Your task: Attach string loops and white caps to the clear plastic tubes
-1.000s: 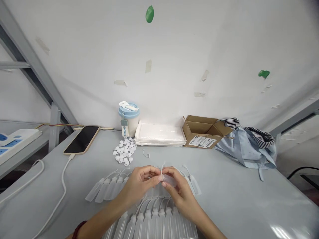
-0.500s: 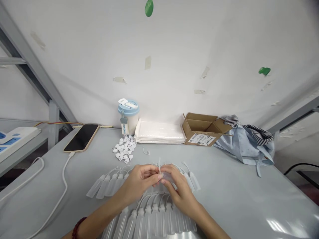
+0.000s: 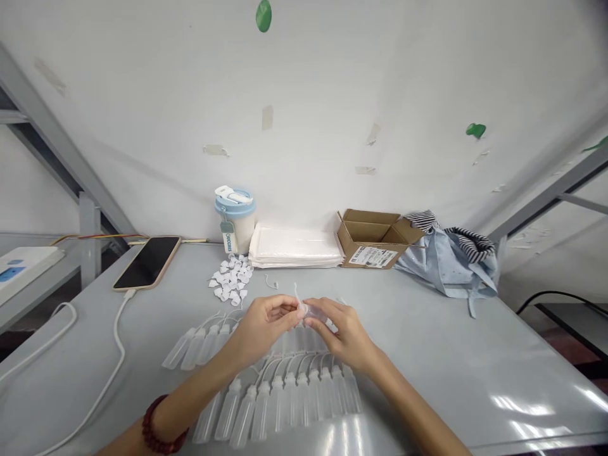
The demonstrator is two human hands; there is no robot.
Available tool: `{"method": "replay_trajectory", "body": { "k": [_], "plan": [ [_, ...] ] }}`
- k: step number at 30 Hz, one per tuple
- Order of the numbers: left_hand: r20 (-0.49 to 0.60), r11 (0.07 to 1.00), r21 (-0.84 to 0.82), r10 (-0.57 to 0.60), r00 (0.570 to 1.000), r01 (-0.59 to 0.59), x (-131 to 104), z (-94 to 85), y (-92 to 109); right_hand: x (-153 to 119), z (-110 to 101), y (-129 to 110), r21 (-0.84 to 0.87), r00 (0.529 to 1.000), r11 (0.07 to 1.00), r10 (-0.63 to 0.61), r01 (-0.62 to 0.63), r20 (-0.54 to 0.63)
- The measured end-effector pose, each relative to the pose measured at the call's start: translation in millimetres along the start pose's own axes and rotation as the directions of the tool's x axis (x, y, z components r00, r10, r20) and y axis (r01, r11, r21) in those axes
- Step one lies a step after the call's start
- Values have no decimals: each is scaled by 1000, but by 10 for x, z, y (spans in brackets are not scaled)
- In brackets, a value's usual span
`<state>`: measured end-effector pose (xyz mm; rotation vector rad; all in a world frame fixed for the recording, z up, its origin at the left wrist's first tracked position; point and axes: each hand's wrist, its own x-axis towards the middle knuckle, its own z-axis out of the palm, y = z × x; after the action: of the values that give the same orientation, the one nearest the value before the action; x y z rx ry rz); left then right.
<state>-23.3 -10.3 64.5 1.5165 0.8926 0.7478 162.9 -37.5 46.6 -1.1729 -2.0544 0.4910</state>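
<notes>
Two-handed grip on bottle (image 3: 315, 311) between left hand (image 3: 266, 324) and right hand (image 3: 346, 328); likely light, squeezable, best held near neck

Inspector A: Report on the wall (image 3: 313, 69).
Inspector B: White, marked. Tape scrap (image 3: 267, 118) adhering near twelve o'clock, another (image 3: 216, 150) at ten; green patch (image 3: 475, 130) at two.
Inspector A: Framing?
Inspector B: Grey metal. One slanting beam (image 3: 66, 149) at ten o'clock, a second (image 3: 536, 206) at three.
Inspector A: And the tabletop (image 3: 441, 354)?
Inspector B: Grey, smooth, glossy; bright light reflections (image 3: 521, 405) at four o'clock. A faint slanting shadow (image 3: 149, 168) crosses the wall at ten.
</notes>
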Motion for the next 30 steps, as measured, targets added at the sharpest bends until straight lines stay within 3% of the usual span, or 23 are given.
{"method": "replay_trajectory", "body": {
  "k": [7, 12, 16, 22, 25, 27, 30],
  "plan": [
    [-57, 997, 20, 76, 996, -75, 40, -22, 180, 185, -169, -120, 129, 998, 991, 35, -43, 59],
    [-21, 985, 110, 139, 990, -136, 45, -81, 252, 160, -72, -119, 281, 996, 956, 87, -82, -8],
    [13, 972, 199, 122, 992, -122, 49, -85, 224, 56, 36, -97, 376, 994, 923, 106, -83, -39],
    [86, 988, 119, 87, 992, -97, 13, -72, 214, 10, 37, -172, 439, 988, 889, 154, -132, -16],
    [79, 978, 196, 53, 995, -67, -35, -138, 205, -142, -110, -199, 305, 988, 944, 150, -129, -47],
    [24, 959, 283, 22, 999, -28, -65, -235, 177, -363, -235, -181, 89, 983, 990, 125, -113, -133],
    [-104, 925, 379, 5, 995, 35, -75, -452, 91, -813, -341, -116, -213, 961, 962, 113, -168, -251]
  ]
}}
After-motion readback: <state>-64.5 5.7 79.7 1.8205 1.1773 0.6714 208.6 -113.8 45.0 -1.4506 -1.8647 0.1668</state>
